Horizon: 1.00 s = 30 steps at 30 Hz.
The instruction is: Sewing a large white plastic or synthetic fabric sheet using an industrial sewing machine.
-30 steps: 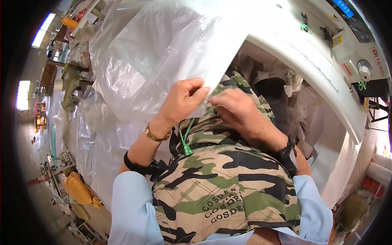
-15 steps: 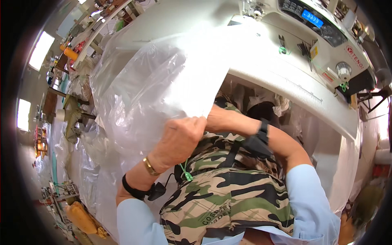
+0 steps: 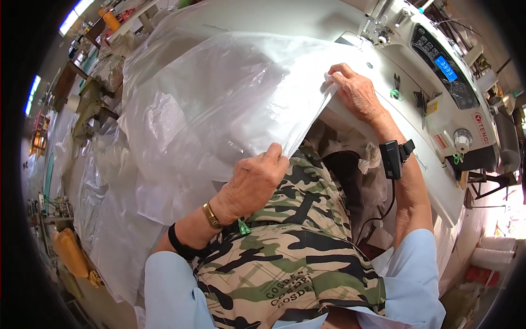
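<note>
A large clear plastic bag (image 3: 219, 109) is spread over the white bed of the sewing machine (image 3: 438, 104), its near edge stretched taut between two hands. That edge is pinched by the left hand (image 3: 255, 183) at the bench's near edge, above a camouflage garment (image 3: 296, 257) in the lap, and by the right hand (image 3: 356, 93) further along on the machine bed. The bag appears held open only; nothing is seen inside it yet, and the garment is judged still outside.

A thin, glossy, crinkled clear plastic bag (image 3: 219, 109) lies over the smooth white-enamelled sewing machine (image 3: 416, 71).
</note>
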Tool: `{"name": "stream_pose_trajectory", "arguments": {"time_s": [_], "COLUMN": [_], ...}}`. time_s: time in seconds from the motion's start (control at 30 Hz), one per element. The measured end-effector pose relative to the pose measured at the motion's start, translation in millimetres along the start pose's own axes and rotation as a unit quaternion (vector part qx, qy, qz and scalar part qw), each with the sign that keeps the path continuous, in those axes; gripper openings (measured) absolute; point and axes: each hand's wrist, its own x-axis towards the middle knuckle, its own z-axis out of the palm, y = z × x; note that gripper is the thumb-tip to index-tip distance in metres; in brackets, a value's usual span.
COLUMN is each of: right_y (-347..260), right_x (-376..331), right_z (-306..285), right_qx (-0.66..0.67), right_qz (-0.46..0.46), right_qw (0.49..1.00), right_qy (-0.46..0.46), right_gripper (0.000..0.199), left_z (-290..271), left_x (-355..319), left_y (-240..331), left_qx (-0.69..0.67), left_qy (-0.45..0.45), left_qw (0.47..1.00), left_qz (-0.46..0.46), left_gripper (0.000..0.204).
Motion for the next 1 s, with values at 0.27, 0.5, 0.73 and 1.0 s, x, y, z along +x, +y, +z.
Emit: {"name": "stream_pose_trajectory", "arguments": {"time_s": [0.27,0.5,0.73,1.0], "right_y": [11.8,7.0,12.8,19.4], "right_x": [6.3,14.4,20.4,11.1], "right_z": [1.6,2.8,10.3,18.8], "right_qx": [0.008,0.005,-0.027,-0.105], "right_qz": [-0.028,-0.03,0.014,0.104], "right_qw": [0.999,0.999,0.999,0.987], "right_qy": [-0.033,-0.039,-0.032,0.059], "right_gripper": [0.012,0.01,0.01,0.015], "left_z": [-3.9,0.4,12.9,23.5], "left_x": [-4.2,-12.4,-11.7,20.9], "left_y": [2.5,-8.6,-26.6,-18.8], "left_qx": [-0.006,-0.067,-0.115,-0.149], "left_qy": [0.017,0.03,0.042,-0.018], "left_qw": [1.0,0.997,0.992,0.989], "left_qz": [0.016,0.003,-0.033,0.017], "left_gripper": [0.029,0.056,0.049,0.02]}}
